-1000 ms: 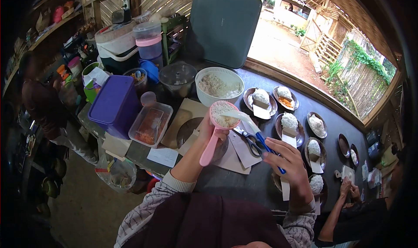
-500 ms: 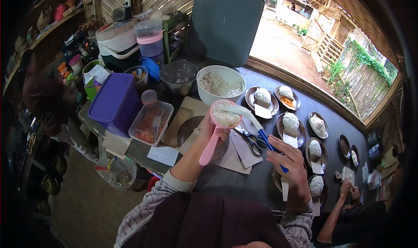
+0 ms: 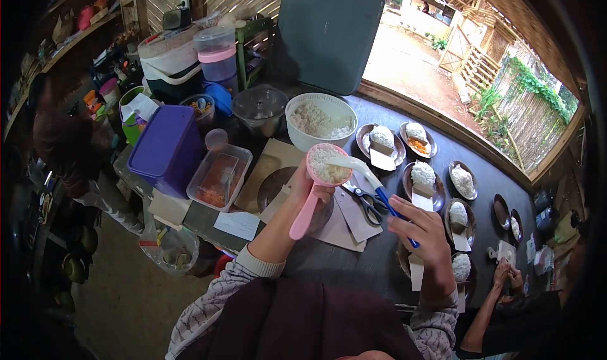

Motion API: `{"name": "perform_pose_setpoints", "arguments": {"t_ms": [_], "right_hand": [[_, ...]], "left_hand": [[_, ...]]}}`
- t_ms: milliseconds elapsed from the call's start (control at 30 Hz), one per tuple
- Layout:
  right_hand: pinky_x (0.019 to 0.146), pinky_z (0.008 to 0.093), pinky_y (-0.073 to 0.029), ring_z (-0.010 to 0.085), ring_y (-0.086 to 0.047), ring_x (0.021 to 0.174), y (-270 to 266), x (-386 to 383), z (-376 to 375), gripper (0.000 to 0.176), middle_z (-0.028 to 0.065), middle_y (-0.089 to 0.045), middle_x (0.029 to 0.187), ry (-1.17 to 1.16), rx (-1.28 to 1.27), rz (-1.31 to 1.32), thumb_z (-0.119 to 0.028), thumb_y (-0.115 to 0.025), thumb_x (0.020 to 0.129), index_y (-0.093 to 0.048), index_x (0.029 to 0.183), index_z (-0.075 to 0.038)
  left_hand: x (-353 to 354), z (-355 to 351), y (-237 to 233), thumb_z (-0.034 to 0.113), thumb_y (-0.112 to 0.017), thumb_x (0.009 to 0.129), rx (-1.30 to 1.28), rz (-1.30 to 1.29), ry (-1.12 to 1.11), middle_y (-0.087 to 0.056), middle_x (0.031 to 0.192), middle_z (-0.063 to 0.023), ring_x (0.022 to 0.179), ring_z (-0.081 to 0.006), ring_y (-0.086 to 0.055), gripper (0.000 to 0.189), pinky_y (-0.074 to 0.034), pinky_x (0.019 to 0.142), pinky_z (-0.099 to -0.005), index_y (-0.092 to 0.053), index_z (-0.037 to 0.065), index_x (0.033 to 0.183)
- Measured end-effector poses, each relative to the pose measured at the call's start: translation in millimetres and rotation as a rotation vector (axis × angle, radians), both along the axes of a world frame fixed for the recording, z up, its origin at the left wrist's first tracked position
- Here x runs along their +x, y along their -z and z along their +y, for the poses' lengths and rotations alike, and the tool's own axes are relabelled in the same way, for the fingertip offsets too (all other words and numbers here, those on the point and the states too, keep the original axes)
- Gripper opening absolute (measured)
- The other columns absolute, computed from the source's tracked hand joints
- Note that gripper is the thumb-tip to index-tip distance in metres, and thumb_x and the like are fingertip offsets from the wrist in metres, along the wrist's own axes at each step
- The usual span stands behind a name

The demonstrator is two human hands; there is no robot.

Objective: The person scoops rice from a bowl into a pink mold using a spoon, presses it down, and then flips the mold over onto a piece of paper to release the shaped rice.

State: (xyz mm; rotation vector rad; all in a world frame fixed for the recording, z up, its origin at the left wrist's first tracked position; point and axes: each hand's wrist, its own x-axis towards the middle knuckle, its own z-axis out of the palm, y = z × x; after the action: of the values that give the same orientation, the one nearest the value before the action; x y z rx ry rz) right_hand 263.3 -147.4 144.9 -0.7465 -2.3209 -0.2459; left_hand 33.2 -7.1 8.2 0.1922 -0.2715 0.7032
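Observation:
My left hand (image 3: 311, 192) is closed round a pink plastic scoop (image 3: 306, 213), its round cup filled with white rice (image 3: 325, 164). In my right hand (image 3: 422, 228) is a serving spoon (image 3: 378, 188) with a blue handle and a whitish head. The tip of that head rests on the rice in the cup. Just beyond the scoop stands a white basket of rice (image 3: 310, 121). Below the two hands lie black-handled scissors (image 3: 369, 209) and brown paper sheets (image 3: 346, 224). To the right, several brown plates (image 3: 397, 148) carry rice mounds, many with a folded card.
A clear tub with orange food (image 3: 218, 178) and a purple container (image 3: 167, 151) stand to the left. Another person's hands (image 3: 504, 273) hold a pale object at the right end of the table. A second person (image 3: 66, 142) stands at far left. A dark tray (image 3: 329, 37) leans at the back.
The spoon and my right hand have shifted very slightly down and to the right, the spoon's tip still on the rice. The scoop stays almost where it was.

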Motion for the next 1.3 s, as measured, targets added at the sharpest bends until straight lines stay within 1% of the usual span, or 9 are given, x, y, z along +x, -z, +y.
{"name": "perform_pose_setpoints", "arguments": {"t_ms": [467,567,667,767,933,1067,1167,1267,1300], "right_hand": [[0.072,0.0319,-0.056,0.0274,-0.062,0.101,4.3,4.2,2.8,0.024,0.0128,-0.060,0.110,-0.029,0.009,-0.122,-0.002,-0.072,0.064,-0.065,0.087,-0.008],[0.073,0.0314,-0.056,0.0264,-0.062,0.100,2.9,0.8,1.1,0.026,0.0128,-0.060,0.111,-0.015,0.051,-0.004,0.002,-0.070,0.065,-0.065,0.088,-0.008],[0.076,0.0322,-0.055,0.0267,-0.063,0.099,1.9,0.0,-0.7,0.026,0.0138,-0.061,0.111,-0.021,-0.057,-0.086,0.003,-0.070,0.067,-0.065,0.090,-0.007],[0.078,0.0326,-0.052,0.0280,-0.064,0.094,-3.2,2.9,-2.6,0.027,0.0164,-0.063,0.106,0.079,-0.176,0.179,0.000,-0.070,0.071,-0.064,0.097,-0.003],[0.079,0.0334,-0.050,0.0290,-0.065,0.092,-11.2,22.6,3.1,0.026,0.0170,-0.063,0.105,0.196,-0.394,0.303,0.001,-0.067,0.074,-0.064,0.100,-0.001],[0.080,0.0314,-0.049,0.0281,-0.064,0.091,-21.2,27.5,9.0,0.026,0.0165,-0.064,0.104,0.253,-0.341,0.221,0.003,-0.064,0.076,-0.065,0.101,-0.003],[0.074,0.0344,-0.051,0.0314,-0.064,0.083,-25.4,24.4,8.6,0.025,0.0162,-0.064,0.093,0.336,-0.365,0.135,0.000,-0.061,0.077,-0.064,0.101,-0.006],[0.067,0.0396,-0.050,0.0345,-0.061,0.074,-21.0,16.0,8.1,0.027,0.0162,-0.060,0.081,0.574,-0.384,-0.101,-0.005,-0.056,0.077,-0.061,0.103,-0.009],[0.066,0.0417,-0.049,0.0347,-0.060,0.072,-14.3,13.5,10.3,0.029,0.0160,-0.057,0.078,0.602,-0.386,-0.106,-0.007,-0.055,0.076,-0.060,0.104,-0.009]], "left_hand": [[2.1,5.0,8.6,0.050,-0.044,0.089,0.015,-0.096,0.084,-0.043,0.126,-0.0256,0.060,-0.0125,-0.051,0.062,-0.047,0.046,-0.0231,-0.033,0.011,0.136],[1.9,2.0,3.4,0.050,-0.044,0.089,0.043,-0.093,0.042,-0.045,0.124,-0.0255,0.058,-0.0122,-0.051,0.062,-0.046,0.045,-0.0222,-0.034,0.009,0.135],[2.1,1.8,5.5,0.050,-0.044,0.089,-0.009,-0.019,-0.004,-0.046,0.122,-0.0253,0.056,-0.0116,-0.050,0.061,-0.045,0.043,-0.0204,-0.036,0.010,0.134],[3.5,-0.4,0.1,0.051,-0.043,0.089,-0.007,0.022,0.004,-0.048,0.119,-0.0248,0.053,-0.0102,-0.049,0.060,-0.043,0.040,-0.0189,-0.038,0.010,0.133],[3.0,-8.8,-12.4,0.054,-0.043,0.088,-0.053,0.179,-0.102,-0.053,0.111,-0.0239,0.046,-0.0070,-0.044,0.062,-0.039,0.036,-0.0156,-0.038,0.012,0.133],[4.5,-7.4,-10.2,0.056,-0.042,0.087,0.010,0.185,-0.100,-0.054,0.109,-0.0237,0.045,-0.0065,-0.043,0.063,-0.037,0.034,-0.0140,-0.038,0.012,0.133],[5.9,-8.4,-13.8,0.057,-0.040,0.087,0.059,0.198,-0.094,-0.054,0.110,-0.0238,0.044,-0.0074,-0.043,0.063,-0.036,0.033,-0.0135,-0.038,0.013,0.133],[8.7,-15.8,-22.9,0.057,-0.040,0.087,0.069,0.184,-0.062,-0.053,0.111,-0.0244,0.044,-0.0088,-0.044,0.061,-0.036,0.033,-0.0136,-0.039,0.015,0.132],[11.4,-20.2,-27.0,0.057,-0.041,0.087,0.034,0.265,-0.130,-0.057,0.104,-0.0221,0.041,-0.0073,-0.043,0.060,-0.036,0.032,-0.0127,-0.043,0.013,0.128]]}}
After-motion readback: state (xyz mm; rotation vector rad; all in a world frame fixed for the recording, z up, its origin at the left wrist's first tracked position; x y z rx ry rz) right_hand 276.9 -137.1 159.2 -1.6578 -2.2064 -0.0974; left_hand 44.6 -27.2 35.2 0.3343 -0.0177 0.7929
